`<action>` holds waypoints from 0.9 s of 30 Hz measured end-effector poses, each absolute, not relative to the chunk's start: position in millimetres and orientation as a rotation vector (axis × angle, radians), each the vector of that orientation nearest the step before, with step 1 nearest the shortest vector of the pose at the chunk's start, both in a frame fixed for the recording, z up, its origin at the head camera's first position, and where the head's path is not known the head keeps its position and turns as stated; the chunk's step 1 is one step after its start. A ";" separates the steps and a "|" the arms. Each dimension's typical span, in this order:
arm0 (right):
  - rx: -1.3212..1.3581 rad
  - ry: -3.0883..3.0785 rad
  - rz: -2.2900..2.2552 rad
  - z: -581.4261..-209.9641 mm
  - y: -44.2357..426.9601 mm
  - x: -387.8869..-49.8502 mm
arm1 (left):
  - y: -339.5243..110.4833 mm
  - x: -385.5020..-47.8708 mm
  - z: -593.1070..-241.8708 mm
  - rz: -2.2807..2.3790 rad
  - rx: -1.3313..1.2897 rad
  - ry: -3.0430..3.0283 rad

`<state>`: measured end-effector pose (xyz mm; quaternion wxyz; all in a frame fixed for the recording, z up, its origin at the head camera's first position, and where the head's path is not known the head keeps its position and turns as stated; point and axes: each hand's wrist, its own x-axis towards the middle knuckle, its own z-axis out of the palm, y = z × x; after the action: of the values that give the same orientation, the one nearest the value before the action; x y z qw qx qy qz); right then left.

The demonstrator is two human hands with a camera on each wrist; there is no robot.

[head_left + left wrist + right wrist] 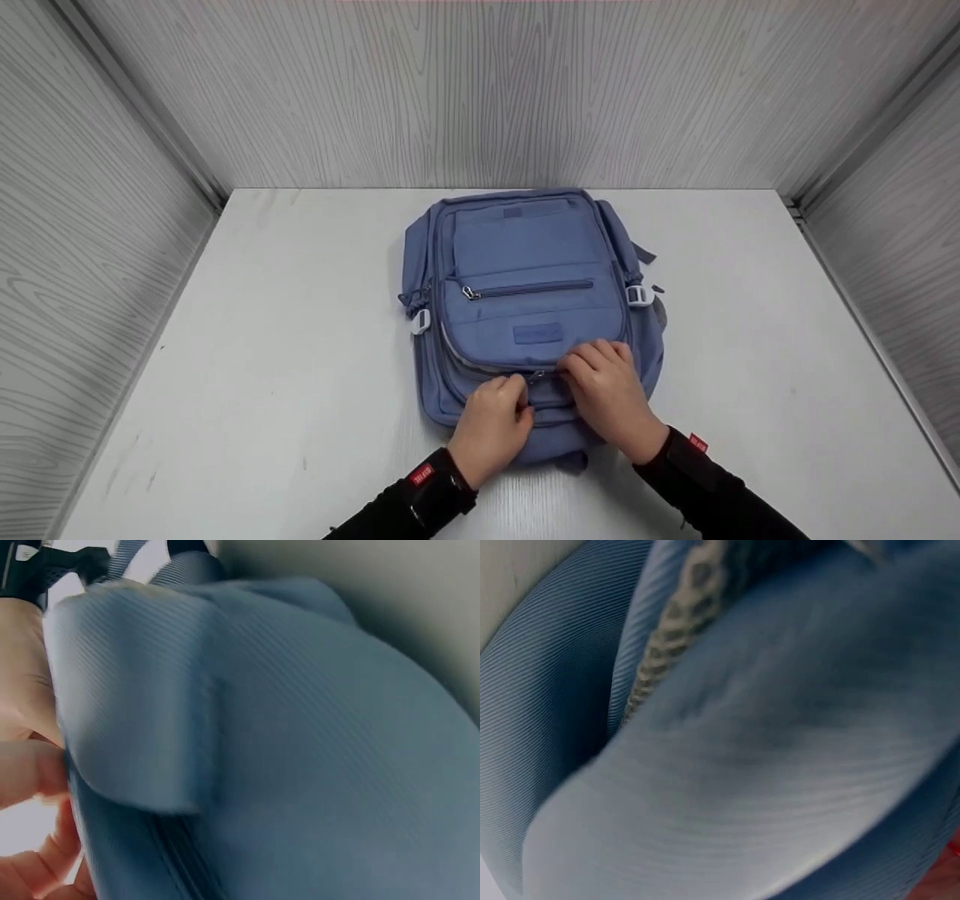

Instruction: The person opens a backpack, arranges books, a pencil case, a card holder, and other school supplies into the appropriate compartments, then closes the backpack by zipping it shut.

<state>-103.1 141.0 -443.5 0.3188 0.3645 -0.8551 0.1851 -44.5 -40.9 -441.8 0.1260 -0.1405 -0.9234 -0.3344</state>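
Observation:
A blue backpack lies front up on the white surface, and its fabric fills much of both wrist views. My left hand has curled fingers gripping the fabric at the lower edge of the front pocket. To its right, my right hand pinches the rim of the same pocket near the lower right corner. Between the two hands shows a metal zipper pull. The pocket's curved seam gapes on the left side. In the right wrist view a pale mesh lining shows inside a fold. My fingertips are partly hidden by the fabric.
The white tabletop extends around the backpack, with grey wood-grain panels at the back and sides. White buckles sit on the bag's side straps. A second zipper crosses its front, and a loose strap sticks out right.

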 end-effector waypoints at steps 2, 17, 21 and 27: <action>0.954 -2.249 0.483 -444.3 141.0 -103.5 | -42.4 -45.4 -440.6 -1.044 -0.374 -2.686; 0.938 -2.292 0.478 -446.1 143.4 -104.2 | -133.7 -50.7 -435.5 -0.830 -0.200 -2.592; 0.933 -2.290 0.487 -447.6 143.8 -105.0 | -152.2 -64.6 -437.0 -0.788 -0.135 -2.614; 0.932 -2.292 0.496 -448.7 143.4 -103.6 | -163.4 -102.9 -431.4 -0.763 -0.093 -2.651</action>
<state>-103.6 143.4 -448.7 0.3039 0.3519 -0.8653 0.1871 -102.9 -163.4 -431.4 0.1896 -0.0332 -0.9430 -0.2714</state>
